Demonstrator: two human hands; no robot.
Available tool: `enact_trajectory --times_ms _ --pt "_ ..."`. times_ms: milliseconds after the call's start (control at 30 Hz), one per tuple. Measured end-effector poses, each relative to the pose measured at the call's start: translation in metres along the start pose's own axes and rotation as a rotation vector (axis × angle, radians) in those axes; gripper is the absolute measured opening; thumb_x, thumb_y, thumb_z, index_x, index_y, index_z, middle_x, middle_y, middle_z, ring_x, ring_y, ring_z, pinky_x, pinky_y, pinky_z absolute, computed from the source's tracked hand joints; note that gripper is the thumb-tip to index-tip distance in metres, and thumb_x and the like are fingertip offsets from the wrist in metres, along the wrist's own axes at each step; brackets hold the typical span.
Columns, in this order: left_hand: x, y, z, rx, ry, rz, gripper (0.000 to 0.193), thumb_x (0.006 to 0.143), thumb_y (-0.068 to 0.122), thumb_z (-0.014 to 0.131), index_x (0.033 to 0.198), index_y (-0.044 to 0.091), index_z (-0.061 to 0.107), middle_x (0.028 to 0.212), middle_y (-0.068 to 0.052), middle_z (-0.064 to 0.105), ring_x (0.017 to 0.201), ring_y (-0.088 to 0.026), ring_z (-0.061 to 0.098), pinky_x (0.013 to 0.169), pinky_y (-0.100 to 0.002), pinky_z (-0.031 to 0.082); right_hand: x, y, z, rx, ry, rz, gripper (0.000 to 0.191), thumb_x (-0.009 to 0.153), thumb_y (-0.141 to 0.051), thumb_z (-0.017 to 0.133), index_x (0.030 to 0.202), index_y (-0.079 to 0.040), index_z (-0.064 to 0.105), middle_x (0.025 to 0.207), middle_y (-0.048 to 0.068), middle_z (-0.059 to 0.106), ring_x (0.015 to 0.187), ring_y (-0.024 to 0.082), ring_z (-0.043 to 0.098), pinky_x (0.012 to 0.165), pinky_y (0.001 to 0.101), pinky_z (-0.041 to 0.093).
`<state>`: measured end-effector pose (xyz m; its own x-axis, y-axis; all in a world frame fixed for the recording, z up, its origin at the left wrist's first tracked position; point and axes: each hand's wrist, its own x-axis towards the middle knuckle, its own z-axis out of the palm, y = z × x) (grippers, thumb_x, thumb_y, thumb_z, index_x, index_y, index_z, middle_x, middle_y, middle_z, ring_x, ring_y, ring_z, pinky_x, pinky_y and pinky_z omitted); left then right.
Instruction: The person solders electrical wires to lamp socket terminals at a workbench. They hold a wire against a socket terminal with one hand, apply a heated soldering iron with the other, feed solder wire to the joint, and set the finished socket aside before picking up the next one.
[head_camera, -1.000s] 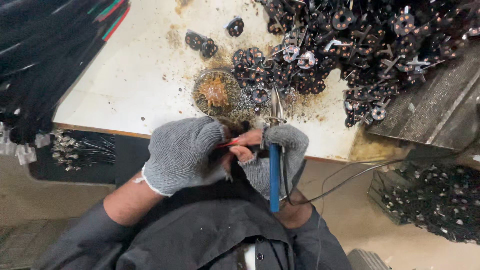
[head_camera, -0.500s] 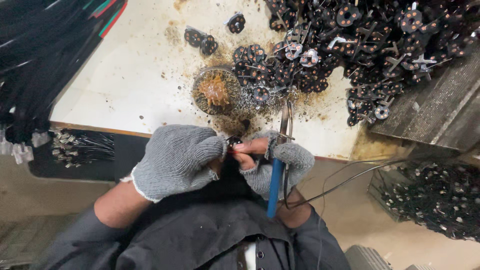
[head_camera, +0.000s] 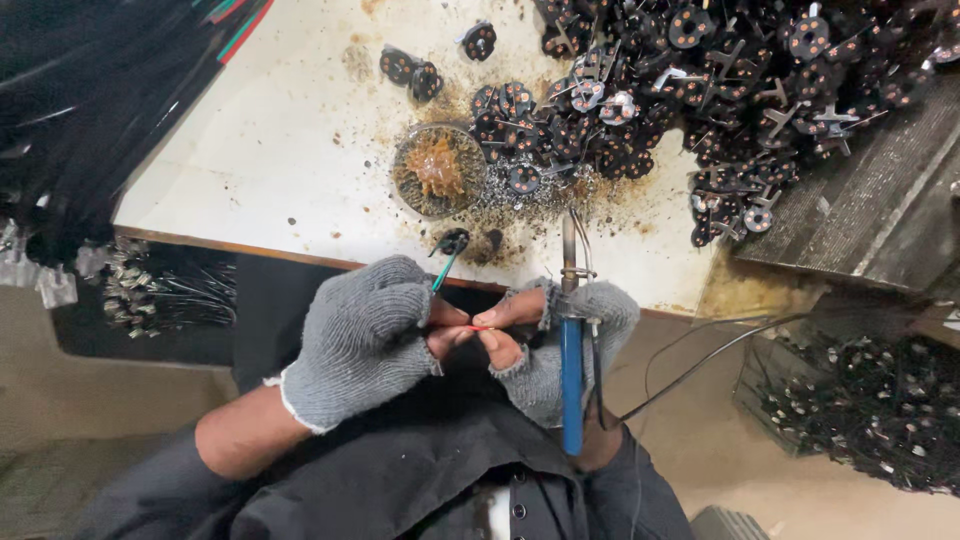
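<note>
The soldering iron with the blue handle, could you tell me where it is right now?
In the head view, the soldering iron stands upright in the gloved right hand, right of centre, its tip over the table edge below the round dish.

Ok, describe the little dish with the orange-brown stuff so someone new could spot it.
On the white worktable, look left of the heap of black round parts. The small round dish sits above the gloved hands, ringed by dark specks. It alone holds a glossy amber-brown lump.

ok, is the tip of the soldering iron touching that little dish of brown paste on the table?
Apart. The head view shows the soldering iron in the right hand, with bare table between its tip and the dish.
</note>
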<state>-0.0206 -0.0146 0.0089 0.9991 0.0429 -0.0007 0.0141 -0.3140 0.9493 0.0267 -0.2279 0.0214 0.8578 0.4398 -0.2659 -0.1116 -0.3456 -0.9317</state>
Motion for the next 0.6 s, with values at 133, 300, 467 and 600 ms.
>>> enact_trajectory --times_ms 133,300,467,600 --pt "-0.002 -0.001 0.006 0.107 0.092 0.128 0.018 0.077 0.016 0.086 0.080 0.012 0.068 0.073 -0.005 0.063 0.063 -0.025 0.062 0.055 -0.039 0.048 0.000 0.003 0.014 -0.063 0.062 -0.078 0.012 0.094 -0.012 0.076 0.098 -0.002 0.070 0.093 0.009 0.076 0.083 0.017 0.075 0.077 0.0278 0.061" --pt "0.008 -0.002 -0.011 0.241 0.234 0.234 0.022 0.076 0.014 0.084 0.076 0.013 0.061 0.073 -0.005 0.059 0.061 -0.027 0.059 0.055 -0.040 0.047 0.011 0.009 0.012 -0.123 0.171 -0.212 0.009 0.091 -0.010 0.080 0.094 -0.003 0.074 0.085 0.009 0.073 0.079 0.018 0.072 0.073 0.0287 0.059" --pt "0.035 -0.018 -0.033 0.274 0.298 0.056 0.018 0.090 0.007 0.081 0.088 0.009 0.063 0.081 -0.006 0.062 0.074 -0.027 0.060 0.067 -0.036 0.047 0.036 0.015 0.018 -0.279 0.366 -0.279 0.011 0.089 -0.008 0.082 0.097 -0.004 0.076 0.079 0.008 0.070 0.071 0.019 0.067 0.069 0.0298 0.053" --pt "0.045 -0.019 -0.033 0.271 0.275 0.013 0.019 0.086 0.008 0.081 0.091 0.009 0.063 0.081 -0.008 0.059 0.075 -0.027 0.060 0.068 -0.036 0.047 0.043 0.014 0.015 -0.253 0.289 -0.489 0.019 0.096 -0.011 0.079 0.100 -0.011 0.060 0.086 0.009 0.072 0.074 0.020 0.071 0.070 0.0311 0.057"
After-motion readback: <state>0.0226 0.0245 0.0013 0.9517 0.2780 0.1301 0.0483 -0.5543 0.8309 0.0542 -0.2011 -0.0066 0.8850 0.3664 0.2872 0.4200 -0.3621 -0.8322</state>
